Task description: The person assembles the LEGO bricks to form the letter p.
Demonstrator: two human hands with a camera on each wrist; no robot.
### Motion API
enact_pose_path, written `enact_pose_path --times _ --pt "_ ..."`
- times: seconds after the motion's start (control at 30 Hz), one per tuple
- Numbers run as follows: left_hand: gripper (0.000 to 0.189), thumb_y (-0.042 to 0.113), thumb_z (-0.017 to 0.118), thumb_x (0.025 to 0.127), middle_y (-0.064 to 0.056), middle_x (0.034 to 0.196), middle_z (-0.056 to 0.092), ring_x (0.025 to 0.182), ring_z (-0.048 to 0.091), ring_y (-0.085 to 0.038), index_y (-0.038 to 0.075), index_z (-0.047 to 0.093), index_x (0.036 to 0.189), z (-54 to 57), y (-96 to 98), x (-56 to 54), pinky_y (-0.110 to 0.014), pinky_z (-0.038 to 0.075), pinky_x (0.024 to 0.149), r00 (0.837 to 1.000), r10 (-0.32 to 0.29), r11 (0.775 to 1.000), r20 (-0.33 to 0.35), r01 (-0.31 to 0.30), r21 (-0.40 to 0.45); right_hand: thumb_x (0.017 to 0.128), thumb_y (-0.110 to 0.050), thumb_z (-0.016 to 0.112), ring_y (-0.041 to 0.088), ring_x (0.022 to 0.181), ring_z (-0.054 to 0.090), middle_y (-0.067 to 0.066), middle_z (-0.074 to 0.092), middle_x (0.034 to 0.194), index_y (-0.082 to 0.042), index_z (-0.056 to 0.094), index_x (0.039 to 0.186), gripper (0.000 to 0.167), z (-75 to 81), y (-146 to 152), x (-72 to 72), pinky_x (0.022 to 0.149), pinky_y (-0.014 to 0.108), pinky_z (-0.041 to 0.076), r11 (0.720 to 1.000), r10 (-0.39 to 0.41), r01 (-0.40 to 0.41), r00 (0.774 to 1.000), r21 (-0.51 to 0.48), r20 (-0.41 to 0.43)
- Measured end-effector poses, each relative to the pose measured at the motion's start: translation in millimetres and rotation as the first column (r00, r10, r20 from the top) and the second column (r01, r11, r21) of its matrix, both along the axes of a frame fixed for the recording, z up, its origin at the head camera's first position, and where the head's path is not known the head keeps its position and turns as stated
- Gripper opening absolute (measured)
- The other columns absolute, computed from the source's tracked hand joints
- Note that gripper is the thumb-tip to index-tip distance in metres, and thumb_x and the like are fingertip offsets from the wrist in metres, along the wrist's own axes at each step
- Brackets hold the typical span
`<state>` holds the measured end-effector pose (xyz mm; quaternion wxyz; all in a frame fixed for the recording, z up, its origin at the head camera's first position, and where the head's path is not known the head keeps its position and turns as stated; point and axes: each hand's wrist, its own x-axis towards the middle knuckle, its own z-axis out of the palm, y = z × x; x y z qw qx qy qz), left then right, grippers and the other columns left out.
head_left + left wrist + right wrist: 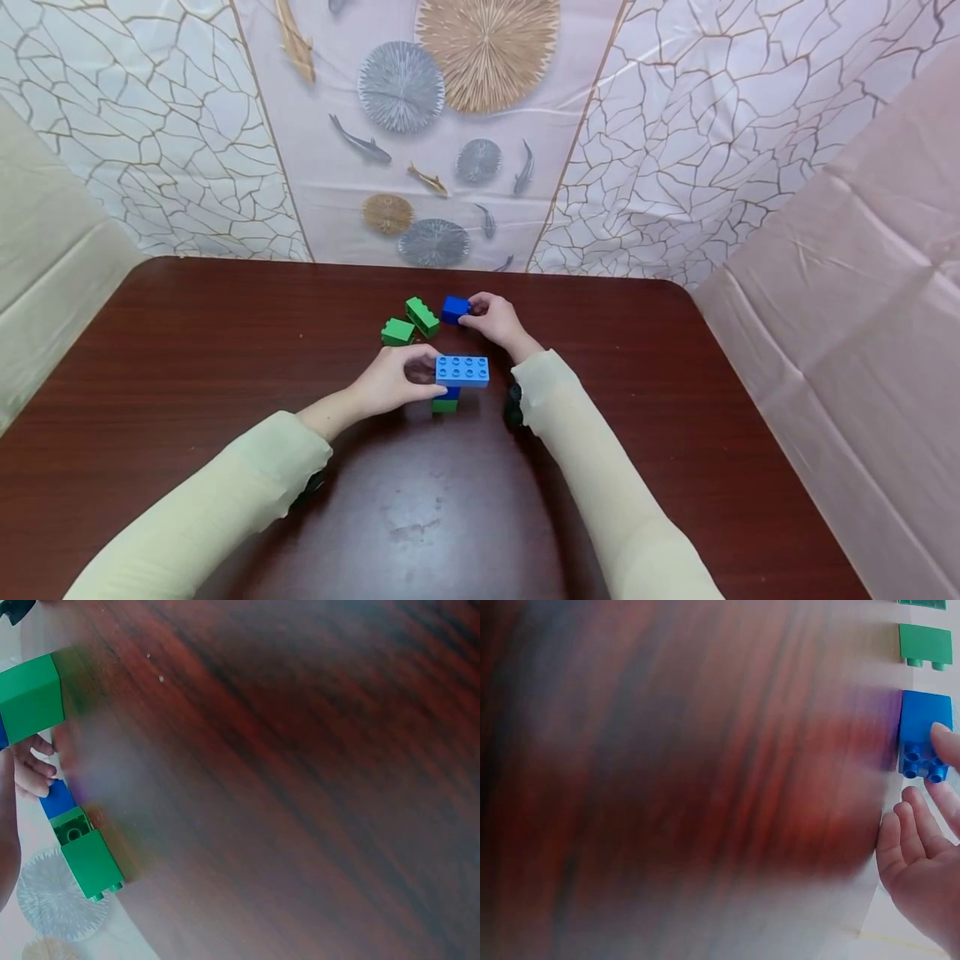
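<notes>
My left hand (390, 379) holds a small stack of toy building bricks between thumb and fingers. Its top is a light blue eight-stud brick (462, 372); under it are a dark blue brick (452, 393) and a green brick (445, 407). In the left wrist view the stack's green brick (34, 697) shows at the left edge. I cannot tell if the stack touches the table. Farther back, my right hand (498, 321) pinches a separate dark blue brick (454, 309), its studs toward the palm in the right wrist view, where the thumb lies on this blue brick (922, 716).
Two loose green bricks lie left of the right hand's brick: one tilted brick (422, 317) and one nearer brick (397, 332). They rest on a dark brown wooden table (225, 350). A patterned curtain (480, 192) hangs behind the table's far edge.
</notes>
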<state>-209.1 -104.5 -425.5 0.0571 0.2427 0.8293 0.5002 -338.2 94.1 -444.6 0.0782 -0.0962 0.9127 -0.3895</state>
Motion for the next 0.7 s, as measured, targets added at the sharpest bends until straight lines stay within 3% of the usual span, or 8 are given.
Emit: enact_pose_path --times 0.37,0.7 --pt "0.029 0.016 0.076 0.078 -0.009 0.1 0.069 0.088 0.068 -0.016 0.008 0.064 0.103 -2.3 1.3 -1.2 -0.027 0.056 0.078 1.0 -0.004 1.0 0.006 0.004 -0.01 0.087 -0.014 0.061 0.029 0.108 0.048 0.018 0.054 0.118 -0.004 0.046 0.114 0.032 12.6 13.3 6.2 0.099 0.043 0.043 0.987 -0.077 0.08 0.997 -0.137 0.029" --pt "0.03 0.015 0.076 0.078 -0.009 0.101 0.069 0.089 0.067 -0.017 0.008 0.063 0.105 -3.4 1.0 -1.4 -0.029 0.056 0.08 1.0 0.0 1.0 0.016 0.001 -0.023 0.087 -0.014 0.064 0.027 0.107 0.049 0.016 0.054 0.118 -0.007 0.053 0.118 0.033 25.6 23.1 19.5 0.089 0.038 0.048 0.973 -0.044 0.049 0.999 -0.224 0.028"
